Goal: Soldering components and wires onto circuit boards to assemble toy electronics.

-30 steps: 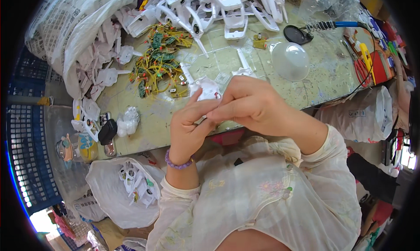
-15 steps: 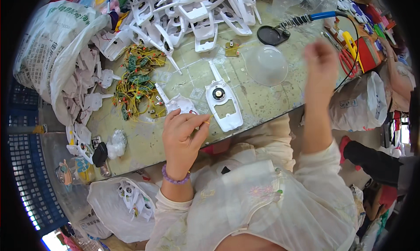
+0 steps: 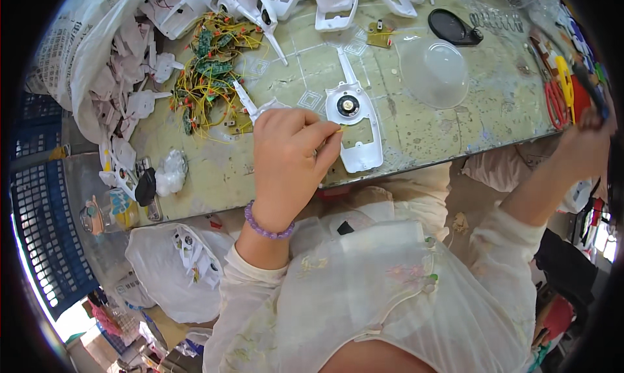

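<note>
My left hand is closed in a pinch beside a white plastic housing with a long handle and a round black speaker. A thin yellow wire shows at its fingertips. Partly under that hand lies a second white plastic piece. At the far right, my right hand is closed round a soldering iron with a blue grip; motion blurs it, and its tip is hard to make out.
Left of centre lies a tangle of green circuit boards with yellow wires. White housings are piled at the back. A translucent dome, a coil-spring iron stand, red scissors and a yellow cutter are on the right.
My right hand has moved right and taken the soldering iron out of its spring stand. My left hand keeps its pinch on the wire. The whole view has shifted.
</note>
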Available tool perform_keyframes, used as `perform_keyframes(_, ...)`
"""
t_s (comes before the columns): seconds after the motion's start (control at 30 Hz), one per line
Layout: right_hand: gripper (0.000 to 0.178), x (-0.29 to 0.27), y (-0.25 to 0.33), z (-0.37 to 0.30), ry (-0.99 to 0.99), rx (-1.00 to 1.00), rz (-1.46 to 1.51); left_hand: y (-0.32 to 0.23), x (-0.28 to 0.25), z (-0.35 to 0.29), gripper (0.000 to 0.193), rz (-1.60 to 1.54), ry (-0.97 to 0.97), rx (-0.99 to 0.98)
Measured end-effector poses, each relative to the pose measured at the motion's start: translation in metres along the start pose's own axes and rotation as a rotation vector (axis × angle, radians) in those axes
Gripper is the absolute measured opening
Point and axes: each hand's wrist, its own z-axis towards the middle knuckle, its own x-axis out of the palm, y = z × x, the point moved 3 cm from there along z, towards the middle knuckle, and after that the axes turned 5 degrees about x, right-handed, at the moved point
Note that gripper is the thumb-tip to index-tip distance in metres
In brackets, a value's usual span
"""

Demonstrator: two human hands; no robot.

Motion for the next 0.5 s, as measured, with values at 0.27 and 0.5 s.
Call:
perform_keyframes(0.27, 0.033, 0.001, 0.098, -0.185, 0.576, -0.149, 0.857, 0.010, 0.013, 0.014, 0.009, 0.068, -0.007, 0.041)
perform_keyframes(0.5, 0.032, 0.016, 0.106, -0.195, 0.478, -0.093, 0.965, 0.014, 0.020, 0.015, 0.003, 0.035, 0.018, 0.009)
